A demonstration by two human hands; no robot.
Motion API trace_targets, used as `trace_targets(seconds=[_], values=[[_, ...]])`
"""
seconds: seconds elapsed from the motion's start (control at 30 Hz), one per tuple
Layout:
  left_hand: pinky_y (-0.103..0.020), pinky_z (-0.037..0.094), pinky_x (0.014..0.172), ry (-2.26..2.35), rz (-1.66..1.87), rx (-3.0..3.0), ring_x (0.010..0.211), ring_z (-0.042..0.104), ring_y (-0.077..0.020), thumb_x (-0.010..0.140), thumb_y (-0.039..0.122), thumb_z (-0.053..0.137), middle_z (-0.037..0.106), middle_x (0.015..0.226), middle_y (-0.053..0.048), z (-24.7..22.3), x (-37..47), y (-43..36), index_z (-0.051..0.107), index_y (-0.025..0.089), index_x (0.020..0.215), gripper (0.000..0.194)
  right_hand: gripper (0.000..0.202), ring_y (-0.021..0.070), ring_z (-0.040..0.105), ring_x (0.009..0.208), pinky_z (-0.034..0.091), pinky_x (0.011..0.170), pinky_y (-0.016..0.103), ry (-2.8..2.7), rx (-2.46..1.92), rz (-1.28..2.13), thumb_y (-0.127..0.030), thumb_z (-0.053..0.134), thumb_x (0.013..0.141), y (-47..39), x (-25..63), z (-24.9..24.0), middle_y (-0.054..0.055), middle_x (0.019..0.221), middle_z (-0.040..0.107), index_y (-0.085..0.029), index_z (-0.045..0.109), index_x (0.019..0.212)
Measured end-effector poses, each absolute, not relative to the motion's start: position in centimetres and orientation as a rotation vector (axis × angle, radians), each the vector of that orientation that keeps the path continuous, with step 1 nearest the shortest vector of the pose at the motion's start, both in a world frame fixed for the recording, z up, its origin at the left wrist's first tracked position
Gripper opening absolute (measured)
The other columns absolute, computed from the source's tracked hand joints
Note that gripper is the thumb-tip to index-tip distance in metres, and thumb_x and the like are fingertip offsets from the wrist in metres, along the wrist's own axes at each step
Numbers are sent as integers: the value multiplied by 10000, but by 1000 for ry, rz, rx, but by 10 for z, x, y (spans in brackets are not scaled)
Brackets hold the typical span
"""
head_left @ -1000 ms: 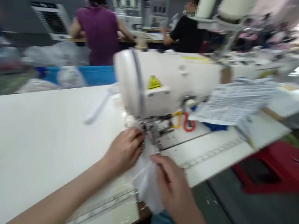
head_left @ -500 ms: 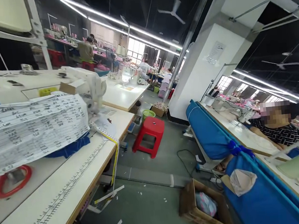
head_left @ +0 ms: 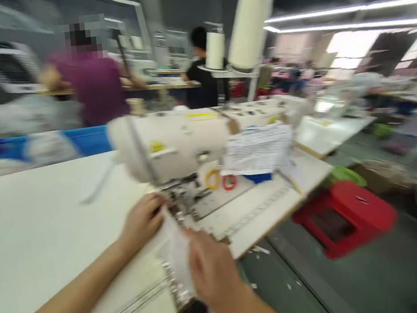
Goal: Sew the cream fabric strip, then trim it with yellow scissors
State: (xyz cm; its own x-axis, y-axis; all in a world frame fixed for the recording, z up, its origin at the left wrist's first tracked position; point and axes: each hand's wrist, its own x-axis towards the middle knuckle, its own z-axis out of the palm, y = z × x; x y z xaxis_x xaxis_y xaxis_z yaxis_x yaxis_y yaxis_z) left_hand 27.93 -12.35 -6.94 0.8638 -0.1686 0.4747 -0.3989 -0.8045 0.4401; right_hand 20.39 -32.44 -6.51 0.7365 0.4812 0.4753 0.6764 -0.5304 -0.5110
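Note:
A white sewing machine (head_left: 170, 140) stands across the middle of the pale table (head_left: 52, 216). My left hand (head_left: 143, 222) is beside its needle area, fingers bent at the upper end of a white fabric piece (head_left: 177, 250). Nearer the table's front edge, my right hand (head_left: 211, 264) is closed on the same fabric, which hangs between the two hands. Motion blurs the fingertips. A sheet of paper with writing (head_left: 259, 149) rests against the machine's right part, above a red ring (head_left: 229, 182) and a yellow ring (head_left: 212, 179).
A red stool (head_left: 361, 206) stands on the floor at the right, beside a green basket (head_left: 346, 175). Thread cones (head_left: 248, 29) rise behind the machine. A person in a purple shirt (head_left: 93, 86) and one in black (head_left: 201, 78) are beyond the table.
The view has swung left, bringing the needle area and both my hands into sight. The written sheet and the red stool now appear farther right.

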Motion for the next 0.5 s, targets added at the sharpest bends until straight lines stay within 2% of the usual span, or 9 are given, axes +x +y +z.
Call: trace_targets(seconds=[0.07,0.13,0.27,0.5], values=[[-331,540,798,-318,555,2480,865,636,-188,918,264,463,683,880,-66,-65,259,-97,685,170,850,250,416,224,725,937,590,732,300,-837,-2244,-423,-174,323,973,-321,219,-68,146,1142,719,-102,469,1355],[-324,529,808,-283,530,2419,870,638,-183,906,261,491,693,889,-61,-63,256,-92,683,178,836,220,400,235,738,918,588,666,287,-864,-2286,-456,-174,341,978,-318,228,-72,168,1164,716,-78,482,1340],[-306,517,781,-244,495,2353,840,632,-172,903,270,520,689,861,-46,-63,265,-101,659,181,802,192,342,223,751,805,569,597,271,-915,-2347,-499,-166,361,969,-315,231,-76,131,1038,758,-100,594,1210],[-294,501,756,-235,491,2351,817,616,-162,905,248,521,673,845,-36,-65,264,-99,635,178,807,166,354,198,744,727,526,540,249,-900,-2372,-560,-160,350,953,-308,241,-75,117,986,766,-106,633,1158]])
